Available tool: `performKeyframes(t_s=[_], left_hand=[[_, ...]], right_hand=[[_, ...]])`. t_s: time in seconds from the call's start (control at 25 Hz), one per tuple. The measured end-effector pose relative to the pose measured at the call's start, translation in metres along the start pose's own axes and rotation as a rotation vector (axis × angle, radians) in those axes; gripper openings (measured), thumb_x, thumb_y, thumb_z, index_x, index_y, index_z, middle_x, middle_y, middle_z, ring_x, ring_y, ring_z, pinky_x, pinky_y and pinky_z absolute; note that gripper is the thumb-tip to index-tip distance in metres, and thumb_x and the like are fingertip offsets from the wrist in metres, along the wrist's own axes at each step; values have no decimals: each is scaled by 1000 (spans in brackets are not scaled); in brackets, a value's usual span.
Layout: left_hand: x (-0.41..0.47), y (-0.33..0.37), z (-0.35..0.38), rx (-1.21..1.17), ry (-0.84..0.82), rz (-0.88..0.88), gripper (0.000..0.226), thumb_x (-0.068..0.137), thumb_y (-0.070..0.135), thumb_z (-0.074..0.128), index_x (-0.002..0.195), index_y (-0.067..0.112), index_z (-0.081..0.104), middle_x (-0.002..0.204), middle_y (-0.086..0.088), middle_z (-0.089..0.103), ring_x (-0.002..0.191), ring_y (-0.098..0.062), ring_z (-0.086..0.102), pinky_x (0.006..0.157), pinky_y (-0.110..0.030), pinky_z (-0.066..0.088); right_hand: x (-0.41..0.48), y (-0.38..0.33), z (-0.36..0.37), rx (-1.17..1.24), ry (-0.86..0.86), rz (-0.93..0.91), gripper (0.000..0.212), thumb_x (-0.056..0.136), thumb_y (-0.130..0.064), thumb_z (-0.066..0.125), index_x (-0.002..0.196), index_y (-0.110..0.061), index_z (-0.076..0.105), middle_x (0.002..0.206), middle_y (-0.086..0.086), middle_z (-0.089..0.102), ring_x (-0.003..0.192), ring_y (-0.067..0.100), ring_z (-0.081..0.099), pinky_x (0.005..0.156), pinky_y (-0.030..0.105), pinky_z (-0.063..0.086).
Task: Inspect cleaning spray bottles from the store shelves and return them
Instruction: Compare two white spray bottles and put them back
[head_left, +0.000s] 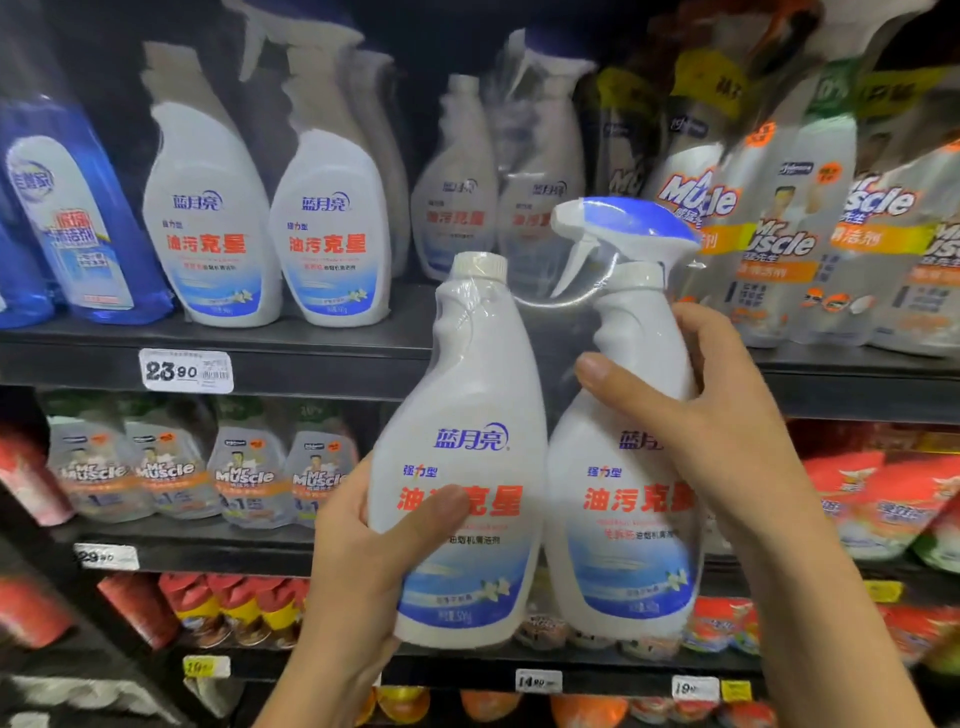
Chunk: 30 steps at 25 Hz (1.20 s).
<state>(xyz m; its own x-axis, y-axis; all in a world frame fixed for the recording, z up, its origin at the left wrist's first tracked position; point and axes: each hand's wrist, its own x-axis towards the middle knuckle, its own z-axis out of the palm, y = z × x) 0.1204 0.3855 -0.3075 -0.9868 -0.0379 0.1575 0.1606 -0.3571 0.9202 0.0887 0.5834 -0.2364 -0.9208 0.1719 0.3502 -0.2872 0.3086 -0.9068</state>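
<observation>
so you're mid-inspection: left hand (363, 561) and right hand (711, 415) clamp fingers round the shrink-wrapped twin pack (524, 467). returning it to the shelf (322, 358) is left.

The top shelf (322, 358), a dark board with a 23.90 price tag (186, 370) on its front edge, carries a blue bottle (78, 218) at the left, upright white bottles (208, 223) with red lettering in the middle, and Mr Muscle packs (779, 244) at the right. The middle shelf (218, 556) holds Mr Muscle pouches (249, 473) at the left and red packs (872, 499) at the right. Red and yellow cans (234, 608) stand on the shelf below.
</observation>
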Motion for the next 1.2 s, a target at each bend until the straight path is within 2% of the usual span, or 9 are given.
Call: performKeyframes(t_s=[0.2,0.32,0.4,0.56,0.6,0.72,0.88,1.04,1.2], left_hand=[[-1,-3,-1,-2,16,16,72,33,48,94,99,25,73,93,-16,74,78,-35,73,57,-37,58],[-3,-4,-1,-20,14,-4,69,31,50,94,93,28,74,92,-14,75,78,-34,73,56,-36,58],[-3,-4,-1,-32,21,-18,68,29,51,94,91,29,74,92,-14,75,78,-34,73,56,-36,58],[-2,-2,0,-55,44,-14,68,31,49,94,93,25,75,93,-14,75,78,-33,73,56,-36,58],[-1,-1,0,-69,49,-13,69,32,47,94,94,23,74,93,-15,75,78,-33,73,56,-36,58],[0,0,-1,-125,58,-40,73,31,46,95,97,23,74,96,-15,74,80,-33,73,58,-37,58],[3,5,3,-208,54,-86,72,30,43,95,95,20,76,97,-16,74,80,-31,73,58,-36,58],[13,17,5,-246,47,-36,64,40,41,93,97,18,76,99,-13,75,85,-28,73,62,-36,58],[20,41,10,-284,21,-25,23,68,29,72,87,21,80,97,-8,76,84,-21,74,60,-33,59]], right_hand=[[5,-16,17,-229,194,-72,91,38,-80,66,107,-29,36,104,-15,52,101,13,56,80,32,48],[10,-17,14,-255,234,-86,81,43,-74,70,102,-28,40,90,-20,49,87,14,54,68,27,41],[16,-15,8,-227,219,-94,68,52,-67,76,96,-24,48,88,-16,56,82,15,59,65,27,42],[29,-11,-3,-12,69,-93,47,68,-44,77,91,-7,60,83,18,69,80,28,67,70,45,55],[31,-10,-7,86,16,-88,38,72,-36,75,89,-6,60,79,21,68,74,24,66,65,41,55],[35,-8,-16,342,-123,-38,9,83,-18,68,90,-14,65,66,-3,70,57,7,63,51,15,48],[32,4,-24,537,-247,49,30,79,-26,59,104,-17,72,86,0,75,74,12,69,66,22,55],[19,18,-22,631,-368,132,31,80,-30,63,108,-21,72,99,5,74,87,18,71,73,29,58],[13,14,-21,731,-507,193,45,77,-15,62,122,-11,62,116,14,70,101,25,70,76,31,58]])
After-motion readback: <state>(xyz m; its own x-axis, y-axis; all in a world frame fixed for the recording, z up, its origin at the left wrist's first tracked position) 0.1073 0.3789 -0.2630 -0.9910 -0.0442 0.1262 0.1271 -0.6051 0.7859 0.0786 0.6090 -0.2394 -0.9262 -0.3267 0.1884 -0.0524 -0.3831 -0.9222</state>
